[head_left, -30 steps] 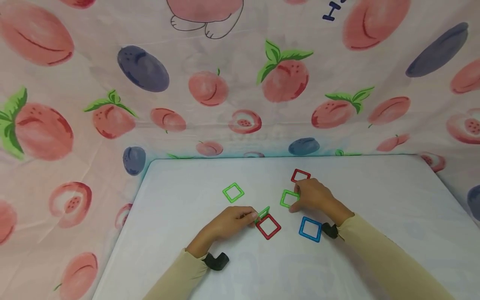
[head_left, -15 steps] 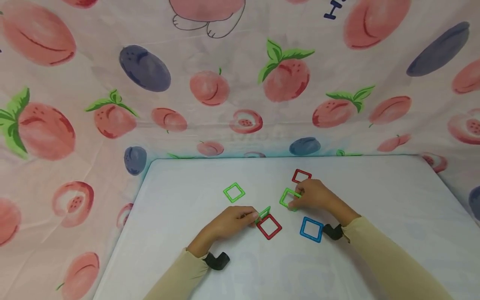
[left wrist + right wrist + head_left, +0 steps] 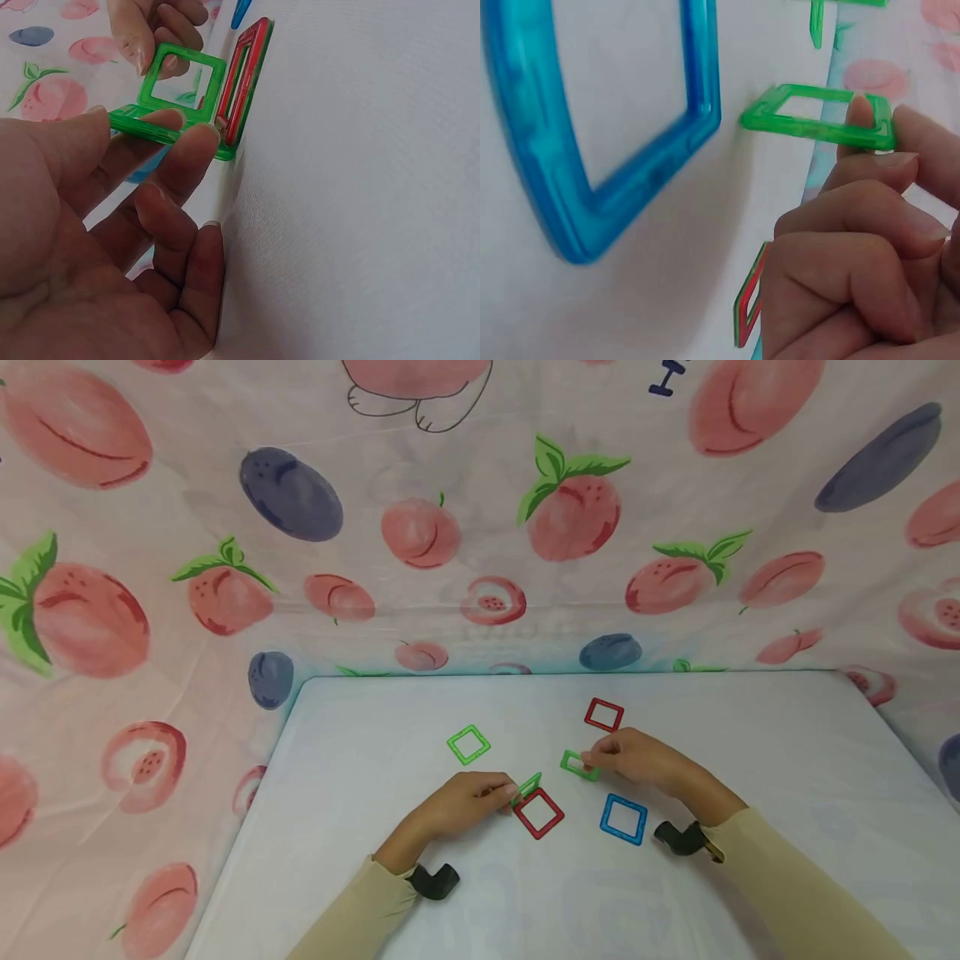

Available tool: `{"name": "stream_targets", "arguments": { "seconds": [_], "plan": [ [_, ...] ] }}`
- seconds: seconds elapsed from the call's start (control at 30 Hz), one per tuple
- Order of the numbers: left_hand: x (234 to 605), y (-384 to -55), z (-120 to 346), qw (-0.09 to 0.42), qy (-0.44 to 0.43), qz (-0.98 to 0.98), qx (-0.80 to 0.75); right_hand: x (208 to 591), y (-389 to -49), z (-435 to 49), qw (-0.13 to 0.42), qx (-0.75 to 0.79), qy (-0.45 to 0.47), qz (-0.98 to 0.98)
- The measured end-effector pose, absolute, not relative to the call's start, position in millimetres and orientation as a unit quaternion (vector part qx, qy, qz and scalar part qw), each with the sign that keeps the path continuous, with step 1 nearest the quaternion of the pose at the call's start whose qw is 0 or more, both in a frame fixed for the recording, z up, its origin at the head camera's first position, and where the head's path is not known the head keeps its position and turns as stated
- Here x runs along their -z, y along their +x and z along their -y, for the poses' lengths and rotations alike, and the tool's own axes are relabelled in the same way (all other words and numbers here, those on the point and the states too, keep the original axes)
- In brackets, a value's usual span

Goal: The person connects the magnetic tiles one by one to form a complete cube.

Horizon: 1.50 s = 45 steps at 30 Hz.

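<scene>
My left hand (image 3: pixel 465 806) pinches a green square magnetic tile (image 3: pixel 531 783) with an open middle. That tile stands raised along the upper left edge of a red square tile (image 3: pixel 551 802) on the table. In the left wrist view, the green tile (image 3: pixel 142 127) sits between thumb and fingertips. To the right, my right hand (image 3: pixel 637 756) grips another green square tile (image 3: pixel 577 772) by its right side. The right wrist view shows this green tile (image 3: pixel 810 131) sticking out from the table, thumb and fingers at its near end.
A blue square tile (image 3: pixel 605 812) lies in front of my right hand. Behind that hand is a second red tile (image 3: pixel 609 703). One more green tile (image 3: pixel 460 734) lies at the back left. A fruit-print cloth (image 3: pixel 420 597) hangs behind the white table (image 3: pixel 360 718).
My right hand has drawn back slightly toward me, tipping its green tile so it looks narrower. The rear red tile shows more fully. My left hand has kept its place.
</scene>
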State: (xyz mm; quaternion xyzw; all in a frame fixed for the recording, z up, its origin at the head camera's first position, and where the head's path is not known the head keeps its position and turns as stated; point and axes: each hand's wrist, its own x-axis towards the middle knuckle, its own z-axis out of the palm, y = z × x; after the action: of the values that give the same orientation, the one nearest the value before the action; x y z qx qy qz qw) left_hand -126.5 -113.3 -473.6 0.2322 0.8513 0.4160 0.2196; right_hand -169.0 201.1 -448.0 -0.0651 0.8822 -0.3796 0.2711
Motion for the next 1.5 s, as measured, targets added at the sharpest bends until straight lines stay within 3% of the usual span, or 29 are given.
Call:
{"name": "stream_targets", "arguments": {
  "seconds": [0.33,0.7,1.13,1.5],
  "plan": [
    [473,-127,113,0.221,0.233,-0.852,-0.412,443,-153,-184,0.286,0.4,-0.097,-0.865],
    [475,-127,112,0.23,0.232,-0.847,-0.418,442,-145,-170,0.253,0.402,-0.129,-0.87],
    [472,-127,110,0.236,0.243,-0.842,-0.42,450,-143,-165,0.199,0.357,-0.232,-0.883],
    [472,-128,110,0.238,0.235,-0.843,-0.421,452,-136,-164,0.182,0.362,-0.211,-0.889]
  ]
}}
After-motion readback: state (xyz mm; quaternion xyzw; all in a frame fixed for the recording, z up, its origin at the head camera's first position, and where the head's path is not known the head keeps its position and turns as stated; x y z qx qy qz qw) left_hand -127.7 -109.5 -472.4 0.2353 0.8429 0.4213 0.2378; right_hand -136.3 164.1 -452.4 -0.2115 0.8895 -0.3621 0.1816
